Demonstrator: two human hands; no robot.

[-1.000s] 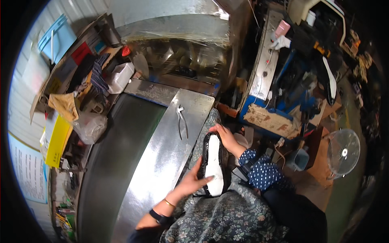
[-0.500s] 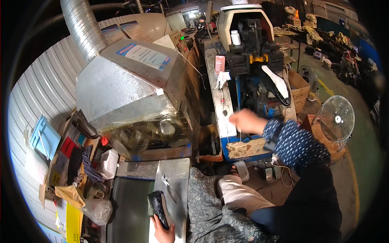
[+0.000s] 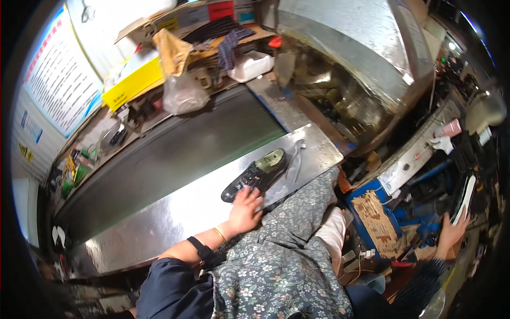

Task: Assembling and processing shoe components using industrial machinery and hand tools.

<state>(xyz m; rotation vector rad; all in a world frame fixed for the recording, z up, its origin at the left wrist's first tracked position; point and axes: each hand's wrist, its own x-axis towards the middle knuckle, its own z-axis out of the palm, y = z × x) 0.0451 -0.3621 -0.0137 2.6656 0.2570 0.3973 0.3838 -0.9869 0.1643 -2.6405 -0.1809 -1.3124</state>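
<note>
A black shoe (image 3: 257, 173) with a pale green inside lies on its sole on the shiny metal tabletop (image 3: 175, 202). My left hand (image 3: 246, 206) rests on its toe end, fingers spread and laid against the upper. Close to the shoe's heel end lies a pair of metal pincers (image 3: 296, 162). Far to the right, my right hand (image 3: 452, 234) has its fingers around the lower end of another black shoe (image 3: 466, 199), whose white underside faces up, beside the machine. Part of that grip is blurred and dim.
A dark conveyor belt (image 3: 180, 146) runs behind the tabletop into a metal hood (image 3: 345, 42). On a shelf behind are a yellow box (image 3: 130, 80), a plastic bag (image 3: 183, 95), a tan cloth (image 3: 172, 50) and a white container (image 3: 252, 66). A blue-edged machine (image 3: 377, 212) stands right.
My view has swung left toward the tabletop. My right hand has moved from the machine's front panel to the white-bottomed shoe. My left hand stays at the other shoe, whose opening now shows.
</note>
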